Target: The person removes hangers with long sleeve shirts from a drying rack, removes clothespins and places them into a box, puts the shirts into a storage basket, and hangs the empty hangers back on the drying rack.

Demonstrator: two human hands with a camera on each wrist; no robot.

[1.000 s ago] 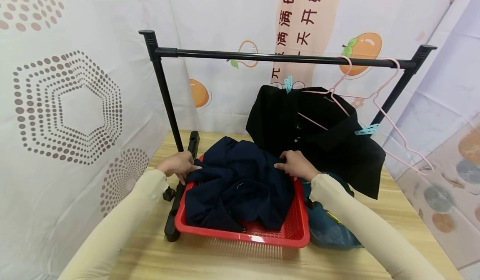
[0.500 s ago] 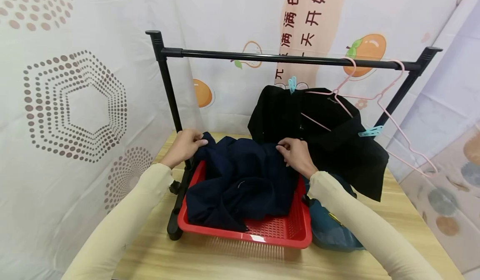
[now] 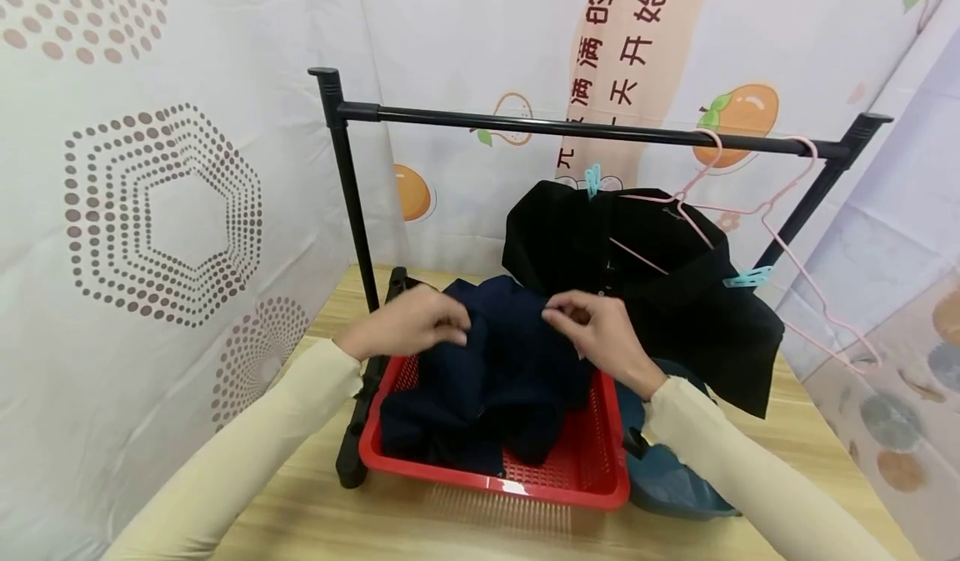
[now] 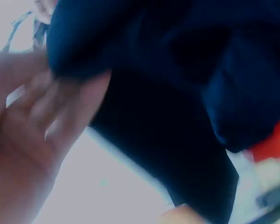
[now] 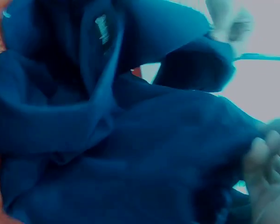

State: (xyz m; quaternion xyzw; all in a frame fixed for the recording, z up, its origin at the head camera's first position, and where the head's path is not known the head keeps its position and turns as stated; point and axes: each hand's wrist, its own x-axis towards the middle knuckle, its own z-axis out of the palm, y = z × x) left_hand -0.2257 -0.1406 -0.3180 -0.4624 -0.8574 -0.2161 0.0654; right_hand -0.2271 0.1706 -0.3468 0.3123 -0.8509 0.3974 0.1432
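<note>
Plainly, left hand and right hand both pinch the navy garment, bunched at centre of the head view, lower folds in the red basket. Left wrist view gives the hold close up, upper left, blurred. Right wrist view adds a pale mark, upper left. Head view: black rack, black garment hanging right.
</note>
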